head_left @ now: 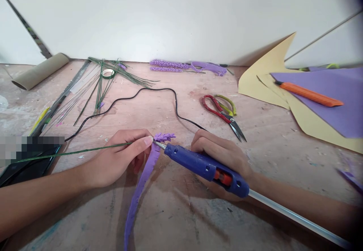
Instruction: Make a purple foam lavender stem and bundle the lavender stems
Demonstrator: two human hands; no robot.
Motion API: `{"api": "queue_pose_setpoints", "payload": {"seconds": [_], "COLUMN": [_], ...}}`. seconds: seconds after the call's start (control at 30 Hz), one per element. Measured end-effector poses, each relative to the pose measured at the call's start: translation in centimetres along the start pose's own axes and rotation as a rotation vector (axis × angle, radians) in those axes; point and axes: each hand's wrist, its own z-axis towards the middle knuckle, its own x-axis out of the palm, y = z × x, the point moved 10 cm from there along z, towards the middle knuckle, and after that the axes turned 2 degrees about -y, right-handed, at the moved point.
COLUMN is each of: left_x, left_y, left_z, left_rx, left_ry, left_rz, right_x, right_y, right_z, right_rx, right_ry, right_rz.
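My left hand pinches a green wire stem between thumb and forefinger. A fringed purple foam strip is wound around the stem's right end as a small purple flower tip. The rest of the strip hangs down toward the front edge of the view. Wrapped in my right hand is a blue hot glue gun, a clear glue stick sticking out of its back. Its metal nozzle meets the strip right beside my left thumb.
Red-and-yellow-handled scissors lie behind my right hand. An orange cutter rests on purple foam and yellow sheets. Green stems, a tape roll, finished purple flowers and a cardboard tube lie farther back. A black cord crosses the table.
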Motion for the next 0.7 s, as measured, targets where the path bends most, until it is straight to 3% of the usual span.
{"api": "queue_pose_setpoints", "payload": {"seconds": [0.7], "left_x": [0.01], "left_y": [-0.33], "left_z": [0.06], "left_rx": [0.028], "left_ry": [0.016], "left_rz": [0.049], "right_x": [0.06], "right_y": [-0.03], "right_z": [-0.11], "right_rx": [0.025], "right_ry": [0.009], "right_rz": [0.043]}}
